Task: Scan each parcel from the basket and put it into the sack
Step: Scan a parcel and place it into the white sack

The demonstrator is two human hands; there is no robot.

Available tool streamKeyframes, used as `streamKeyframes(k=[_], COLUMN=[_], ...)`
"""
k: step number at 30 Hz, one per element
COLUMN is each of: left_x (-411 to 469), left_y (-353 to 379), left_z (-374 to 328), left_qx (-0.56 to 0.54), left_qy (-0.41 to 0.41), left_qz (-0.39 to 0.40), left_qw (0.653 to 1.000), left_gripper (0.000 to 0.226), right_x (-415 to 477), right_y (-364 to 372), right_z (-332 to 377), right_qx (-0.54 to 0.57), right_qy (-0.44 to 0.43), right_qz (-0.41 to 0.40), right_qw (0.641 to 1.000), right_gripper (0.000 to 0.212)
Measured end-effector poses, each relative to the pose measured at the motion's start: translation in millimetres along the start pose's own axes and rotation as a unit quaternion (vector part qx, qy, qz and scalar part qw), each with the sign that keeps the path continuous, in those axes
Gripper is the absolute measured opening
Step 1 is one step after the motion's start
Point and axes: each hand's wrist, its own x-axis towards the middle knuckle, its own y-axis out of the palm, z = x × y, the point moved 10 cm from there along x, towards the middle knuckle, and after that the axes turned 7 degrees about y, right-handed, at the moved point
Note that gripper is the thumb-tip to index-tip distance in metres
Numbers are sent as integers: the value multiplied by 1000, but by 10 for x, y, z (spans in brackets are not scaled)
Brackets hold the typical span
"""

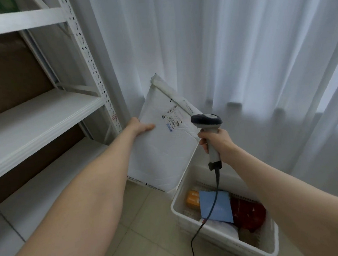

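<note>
Holding a flat white padded mailer (166, 148) up by its left edge, left hand (141, 127) pinches it, thumb on front, fingers hidden behind. Right hand (216, 142) wraps round grey handheld barcode scanner (206, 121), its head near the printed label (170, 119).

Risks: the one-edge pinch could let the mailer sag or slip, and the black cable (215, 201) may snag parcels in the white plastic basket (254, 250).

White metal shelving (88, 53) crowds the left. Sack not in view.
</note>
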Motion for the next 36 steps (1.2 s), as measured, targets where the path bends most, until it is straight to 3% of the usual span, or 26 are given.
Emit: streamKeyframes(k=[4, 9, 13, 15, 19, 23, 26, 36], left_x=[-406, -1239, -1926, -2254, -2837, -3347, -3727, -4633], left_y=[-348, -794, -1312, -1627, -2333, -3070, -3579, -5150], left_z=[305, 572, 864, 965, 1137, 1509, 1878, 3589], left_qx=[-79, -135, -189, -194, -204, -195, -175, -88], left_qy=[-21, -29, -28, -13, 6, 2, -12, -69], left_qz=[-2, -31, -99, -142, -218, -286, -320, -321], left_qw=[997, 990, 977, 970, 955, 938, 931, 940], left_gripper=[87, 60, 58, 56, 50, 54, 52, 59], right_x=[-206, -674, -1137, -1405, -1865, -2275, -2570, -3659], right_y=[148, 398, 754, 1002, 1628, 2384, 2936, 5151], right_z=[-296, -701, -978, -1049, -1156, -1315, -1533, -2674], right_qx=[35, 58, 42, 44, 68, 61, 40, 39], right_qy=[34, 59, 82, 88, 117, 142, 163, 243], right_qz=[6, 24, 49, 66, 115, 175, 202, 268], right_qw=[999, 996, 994, 993, 984, 972, 965, 932], right_gripper=[9, 9, 31, 28, 19, 52, 61, 51])
